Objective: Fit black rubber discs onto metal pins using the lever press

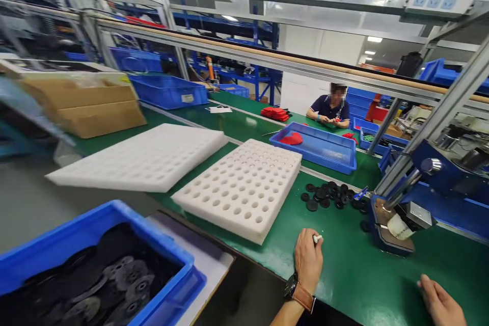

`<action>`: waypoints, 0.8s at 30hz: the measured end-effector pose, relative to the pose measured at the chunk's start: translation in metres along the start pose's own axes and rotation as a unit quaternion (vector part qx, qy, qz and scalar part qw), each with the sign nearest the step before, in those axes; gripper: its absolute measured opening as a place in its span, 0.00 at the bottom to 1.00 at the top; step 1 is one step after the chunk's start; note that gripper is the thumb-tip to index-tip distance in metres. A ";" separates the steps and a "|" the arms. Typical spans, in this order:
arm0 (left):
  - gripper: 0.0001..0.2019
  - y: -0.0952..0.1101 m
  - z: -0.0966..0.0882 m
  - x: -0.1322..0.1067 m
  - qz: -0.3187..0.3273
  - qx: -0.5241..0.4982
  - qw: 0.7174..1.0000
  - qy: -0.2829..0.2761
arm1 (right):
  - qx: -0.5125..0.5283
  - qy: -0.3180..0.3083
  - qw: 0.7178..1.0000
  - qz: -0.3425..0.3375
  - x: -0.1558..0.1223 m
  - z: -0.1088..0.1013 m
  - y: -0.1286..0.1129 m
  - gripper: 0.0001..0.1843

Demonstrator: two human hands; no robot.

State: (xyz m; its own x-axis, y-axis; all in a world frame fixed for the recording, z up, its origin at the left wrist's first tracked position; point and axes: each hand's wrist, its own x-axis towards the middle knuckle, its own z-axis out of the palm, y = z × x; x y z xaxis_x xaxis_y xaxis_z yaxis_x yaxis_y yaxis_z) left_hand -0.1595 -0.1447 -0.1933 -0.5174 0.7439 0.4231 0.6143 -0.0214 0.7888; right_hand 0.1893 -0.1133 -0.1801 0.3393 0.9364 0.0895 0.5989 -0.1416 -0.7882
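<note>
The white piece (318,238) I hold is small, pale and stubby, its end poking out from my fingers; the rest is hidden, so I cannot tell its full shape. My left hand (307,254) is closed on it, thumb and forefinger pinching it at the top of the fist.

My landmark is the foam block (239,186), thick, white and matte, with rows of round holes across its top. To its left lies a second foam slab (153,155), tilted and blurred. Right of the block are black discs (328,194), round and dark, loosely heaped on the smooth green tabletop (362,280). Farther right stands a machine's blue base (393,247). Left of the block and nearer me, a blue plastic bin (193,270) holds dark, flat parts (132,282).

The white piece is in my left grip, off the block's near right corner, apart from the foam. My right hand (441,301), well right of the block, has bent fingers; I cannot tell whether it grasps anything.
</note>
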 end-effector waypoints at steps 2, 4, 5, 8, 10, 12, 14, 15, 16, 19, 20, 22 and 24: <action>0.07 -0.001 -0.002 0.001 -0.002 -0.012 1.000 -0.010 | 0.021 -0.050 0.996 -0.064 -0.016 0.021 -0.034 0.34; 0.07 -0.001 -0.003 0.002 -0.003 -0.015 1.000 -0.015 | -0.015 -0.142 0.972 -0.188 -0.030 0.056 -0.075 0.34; 0.07 0.000 -0.003 0.002 -0.003 -0.014 1.000 -0.014 | -0.023 -0.167 0.962 -0.215 -0.033 0.077 -0.095 0.32; 0.07 0.001 -0.004 0.003 -0.006 -0.003 1.000 -0.007 | -0.053 -0.189 0.947 -0.256 -0.029 0.144 -0.144 0.24; 0.06 0.000 -0.004 0.003 -0.007 0.004 1.000 -0.003 | -0.090 -0.175 0.943 -0.267 -0.020 0.180 -0.166 0.25; 0.06 0.000 -0.004 0.004 -0.004 0.008 1.000 -0.001 | -0.130 -0.148 0.942 -0.272 -0.014 0.204 -0.180 0.26; 0.06 0.000 -0.005 0.004 0.001 0.014 1.000 0.001 | -0.164 -0.124 0.940 -0.273 -0.012 0.217 -0.188 0.25; 0.06 -0.001 -0.006 0.004 0.004 0.018 1.000 0.002 | -0.178 -0.117 0.938 -0.274 -0.013 0.220 -0.191 0.24; 0.06 -0.001 -0.007 0.005 0.007 0.022 1.000 0.003 | -0.190 -0.112 0.936 -0.275 -0.015 0.222 -0.192 0.23; 0.06 -0.001 -0.007 0.006 0.015 0.036 0.999 0.002 | -0.211 -0.099 0.931 -0.280 -0.024 0.221 -0.192 0.20; 0.06 -0.002 -0.007 0.007 0.016 0.042 0.999 0.001 | -0.214 -0.095 0.931 -0.281 -0.027 0.219 -0.191 0.19; 0.06 -0.003 -0.007 0.007 0.016 0.056 0.998 -0.001 | -0.213 -0.089 0.930 -0.286 -0.032 0.216 -0.188 0.15; 0.06 -0.004 -0.007 0.007 0.012 0.073 0.997 -0.002 | -0.207 -0.088 0.930 -0.292 -0.037 0.212 -0.185 0.12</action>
State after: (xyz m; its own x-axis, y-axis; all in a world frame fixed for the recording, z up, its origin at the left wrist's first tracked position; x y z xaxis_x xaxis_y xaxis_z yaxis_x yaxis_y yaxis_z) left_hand -0.1697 -0.1436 -0.1905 -0.4994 0.7468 0.4391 0.7069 0.0584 0.7049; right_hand -0.0877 -0.0533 -0.1663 -0.2334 0.9250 0.3000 0.8836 0.3305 -0.3318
